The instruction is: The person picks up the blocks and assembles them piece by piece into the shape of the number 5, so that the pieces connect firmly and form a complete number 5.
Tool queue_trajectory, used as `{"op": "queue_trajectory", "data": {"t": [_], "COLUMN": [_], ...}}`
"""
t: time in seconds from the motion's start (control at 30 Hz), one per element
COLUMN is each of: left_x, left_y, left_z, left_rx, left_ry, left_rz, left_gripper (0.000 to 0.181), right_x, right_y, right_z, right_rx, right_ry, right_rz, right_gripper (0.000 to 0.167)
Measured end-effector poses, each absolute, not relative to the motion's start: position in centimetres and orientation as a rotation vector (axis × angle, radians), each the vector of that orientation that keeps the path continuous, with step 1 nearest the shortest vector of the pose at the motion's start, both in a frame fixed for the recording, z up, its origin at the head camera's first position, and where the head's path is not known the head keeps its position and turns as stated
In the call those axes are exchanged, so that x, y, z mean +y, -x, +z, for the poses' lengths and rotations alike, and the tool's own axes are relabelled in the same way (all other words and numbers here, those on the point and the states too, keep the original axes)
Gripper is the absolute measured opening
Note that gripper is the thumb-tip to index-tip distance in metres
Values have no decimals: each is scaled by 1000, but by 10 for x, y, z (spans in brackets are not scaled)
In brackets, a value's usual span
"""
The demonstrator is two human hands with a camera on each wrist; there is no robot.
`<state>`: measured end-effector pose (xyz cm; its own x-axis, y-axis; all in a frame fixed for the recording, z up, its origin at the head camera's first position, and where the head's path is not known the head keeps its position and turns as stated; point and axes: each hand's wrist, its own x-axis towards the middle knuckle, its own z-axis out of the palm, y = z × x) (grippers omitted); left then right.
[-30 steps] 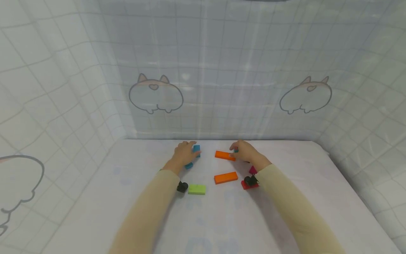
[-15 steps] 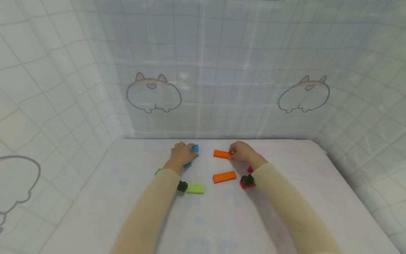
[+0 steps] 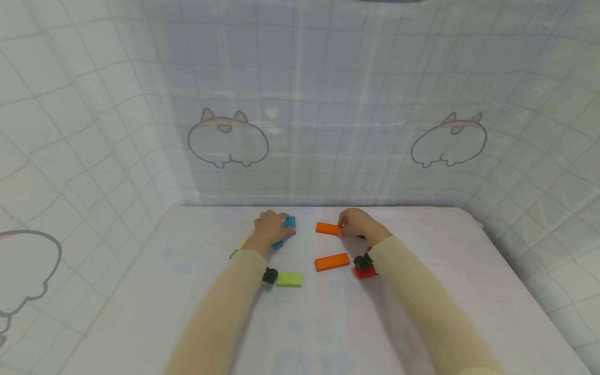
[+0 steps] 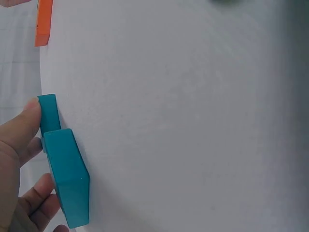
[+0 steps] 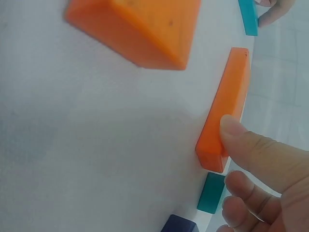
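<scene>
With thumb and fingers my left hand [image 3: 269, 227] pinches a blue block [image 3: 290, 225] at the back of the table; the thumb lies on this block [image 4: 49, 113] in the left wrist view. A second blue block [image 4: 70, 174] stands against it, beside the other fingertips. My right hand [image 3: 360, 224] pinches the right end of the far orange block [image 3: 326, 228]. In the right wrist view the thumb presses this orange block [image 5: 226, 104], and curled fingers are close to a teal block [image 5: 211, 193] at its end.
Nearer me lie another orange block [image 3: 332, 262], a light green block [image 3: 289, 279] and a red block [image 3: 365, 272]. Yellow and green pieces show beside the left wrist. A dark blue block [image 5: 179, 225] is near the teal one. A patterned curtain stands behind the table.
My right fingers have closed in on the orange block's end, and the teal piece at them is now hidden in the head view. My left hand has shifted slightly left around the blue block.
</scene>
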<state>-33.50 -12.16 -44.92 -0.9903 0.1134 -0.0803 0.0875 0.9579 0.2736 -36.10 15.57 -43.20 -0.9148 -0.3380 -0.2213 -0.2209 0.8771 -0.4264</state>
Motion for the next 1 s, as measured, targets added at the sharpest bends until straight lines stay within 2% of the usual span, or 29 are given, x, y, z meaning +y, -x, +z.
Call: {"op": "queue_trajectory", "data": {"t": [1.0], "left_x": [-106], "left_y": [331], "left_z": [-451], "left_rx": [2976], "left_ry": [-261], "left_rz": [379], "left_gripper": [60], "right_x": [143], "right_y": [365], "right_z": [-434], "right_rx": [2782], "right_ry": [439], "right_rz": [-623], "right_gripper": [14]}}
